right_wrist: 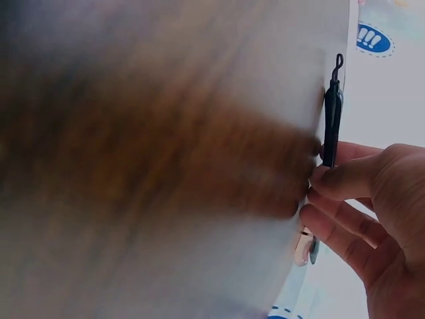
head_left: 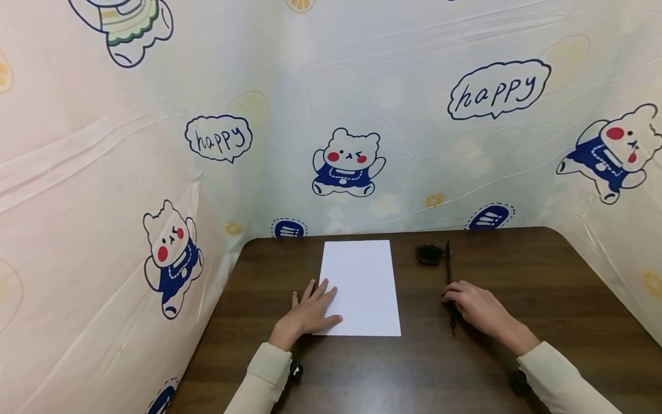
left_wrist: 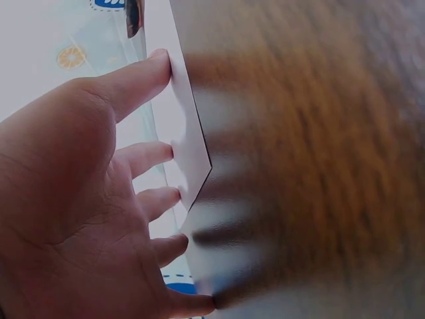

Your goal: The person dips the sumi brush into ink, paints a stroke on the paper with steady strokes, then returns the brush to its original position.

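**Laid Out and Steadied, Yet Unmarked**

Screened by a pale fabric backdrop (head_left: 289, 92) printed with cartoon bears. Set below, for a work surface: a dark brown wood-grain table (head_left: 527, 276) with rounded corners. Laid flat toward the far edge: a white rectangular sheet of paper (head_left: 364, 287), blank wherever visible. Steadied along the left side by the left hand (head_left: 309, 310), with fingers spread and gripping nothing. Pinched in the right hand (head_left: 481, 307), between thumb and fingers: a slim black brush-like stick (head_left: 449, 269) with a looped near end, right of the sheet and apart from it. Impossible to tell whether lifted off the wood. Placed at the stick's far end, just beside or partly under: a small, dark, rounded dish-like object (head_left: 428, 254), untouched by either hand. Judged still early: sheet positioned, stick grasped; not yet done, any visible mark on the paper.
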`<state>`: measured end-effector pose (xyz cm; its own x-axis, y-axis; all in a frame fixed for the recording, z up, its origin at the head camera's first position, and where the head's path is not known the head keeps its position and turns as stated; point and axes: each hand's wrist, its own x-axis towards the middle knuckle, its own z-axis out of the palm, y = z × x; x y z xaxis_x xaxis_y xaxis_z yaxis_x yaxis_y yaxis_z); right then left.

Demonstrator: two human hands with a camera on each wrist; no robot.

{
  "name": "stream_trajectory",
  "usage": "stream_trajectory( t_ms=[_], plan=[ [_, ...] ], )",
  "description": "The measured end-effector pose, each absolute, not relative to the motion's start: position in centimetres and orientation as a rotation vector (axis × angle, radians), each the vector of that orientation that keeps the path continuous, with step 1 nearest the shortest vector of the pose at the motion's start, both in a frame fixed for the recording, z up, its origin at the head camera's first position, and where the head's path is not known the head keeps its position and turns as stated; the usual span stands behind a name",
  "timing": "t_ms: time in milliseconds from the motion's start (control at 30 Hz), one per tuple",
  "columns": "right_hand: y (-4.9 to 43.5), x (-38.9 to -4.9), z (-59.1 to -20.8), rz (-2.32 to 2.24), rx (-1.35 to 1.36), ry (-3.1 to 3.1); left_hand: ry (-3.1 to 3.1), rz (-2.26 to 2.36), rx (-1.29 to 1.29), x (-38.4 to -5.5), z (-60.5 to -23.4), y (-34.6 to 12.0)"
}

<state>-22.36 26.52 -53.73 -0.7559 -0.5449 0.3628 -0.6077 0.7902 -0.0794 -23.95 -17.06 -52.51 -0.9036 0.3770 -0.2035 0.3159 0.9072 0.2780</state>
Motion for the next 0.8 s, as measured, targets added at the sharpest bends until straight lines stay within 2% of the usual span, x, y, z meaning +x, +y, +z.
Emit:
stream_trajectory(
  t_ms=[800],
  plan=[
    [26.48,-22.97,-53.48,0.294,0.952,-2.552,2.826,0.389,0.474,-23.87,-52.73,-17.24]
  ],
)
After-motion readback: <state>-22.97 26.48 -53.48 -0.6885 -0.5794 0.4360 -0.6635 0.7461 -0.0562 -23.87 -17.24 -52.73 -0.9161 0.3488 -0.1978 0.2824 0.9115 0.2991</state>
